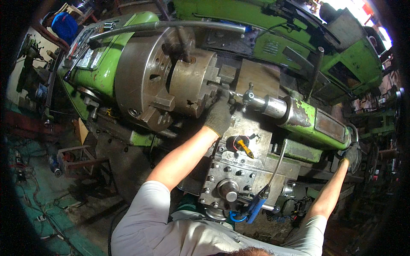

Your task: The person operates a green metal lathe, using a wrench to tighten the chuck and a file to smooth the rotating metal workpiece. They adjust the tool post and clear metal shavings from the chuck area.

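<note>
My left hand (219, 114), in a dark work glove, reaches to the gap between the smaller steel chuck (188, 87) and the shiny drill chuck (248, 97). Its fingers are closed around something there that the glove hides. The smaller chuck sits in the jaws of the large lathe chuck (139, 81). From the green tailstock (303, 117) a bright quill (274, 106) holds the drill chuck toward the workpiece side. My right hand (351, 155), also gloved, grips the tailstock handwheel (355, 164) at the far right end.
A yellow-handled tool (244, 148) lies on the carriage. Nearer me stand the bolted tool post (228, 190) and a blue air gun (257, 207) with its long nozzle upright. A long steel pipe (171, 26) lies across the headstock (102, 59). A flat metal block (258, 79) sits behind the drill chuck.
</note>
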The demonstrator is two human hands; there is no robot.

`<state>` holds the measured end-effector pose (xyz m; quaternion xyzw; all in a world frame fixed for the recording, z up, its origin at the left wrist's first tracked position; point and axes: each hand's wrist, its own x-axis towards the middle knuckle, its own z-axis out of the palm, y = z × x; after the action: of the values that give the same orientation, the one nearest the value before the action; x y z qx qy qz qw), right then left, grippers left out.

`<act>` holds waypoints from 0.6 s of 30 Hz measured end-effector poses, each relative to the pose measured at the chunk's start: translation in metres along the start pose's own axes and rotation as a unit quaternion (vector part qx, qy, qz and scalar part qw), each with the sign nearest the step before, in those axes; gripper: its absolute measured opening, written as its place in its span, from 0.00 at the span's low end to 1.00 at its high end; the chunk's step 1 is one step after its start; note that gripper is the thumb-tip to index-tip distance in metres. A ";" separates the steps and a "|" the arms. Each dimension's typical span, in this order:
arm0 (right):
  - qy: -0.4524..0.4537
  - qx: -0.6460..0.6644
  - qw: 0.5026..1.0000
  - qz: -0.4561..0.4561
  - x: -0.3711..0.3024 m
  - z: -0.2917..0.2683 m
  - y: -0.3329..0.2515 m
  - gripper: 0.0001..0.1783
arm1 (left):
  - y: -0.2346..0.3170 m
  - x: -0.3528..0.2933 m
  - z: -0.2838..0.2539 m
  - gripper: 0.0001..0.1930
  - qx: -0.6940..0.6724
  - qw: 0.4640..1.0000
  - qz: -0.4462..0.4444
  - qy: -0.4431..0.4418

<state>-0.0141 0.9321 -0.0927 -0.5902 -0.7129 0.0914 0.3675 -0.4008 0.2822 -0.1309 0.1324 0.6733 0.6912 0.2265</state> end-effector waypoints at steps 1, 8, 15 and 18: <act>0.012 -0.010 1.000 -0.008 -0.001 -0.003 0.002 0.43 | -0.004 0.002 0.000 0.23 0.040 0.999 0.021 -0.010; -0.034 -0.033 0.999 0.023 -0.007 -0.010 -0.013 0.43 | -0.034 0.011 -0.012 0.25 0.697 0.682 0.207 -0.078; -0.067 -0.022 0.996 0.057 0.000 -0.026 0.009 0.46 | -0.015 0.008 -0.010 0.25 0.783 0.562 0.221 -0.145; -0.083 0.065 0.987 0.121 -0.015 -0.018 -0.028 0.46 | -0.075 0.020 -0.024 0.25 0.705 0.661 0.252 -0.053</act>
<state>-0.0244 0.9049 -0.0705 -0.6375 -0.6568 0.2302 0.3305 -0.4192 0.2704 -0.2089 0.4540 0.8866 0.0320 -0.0823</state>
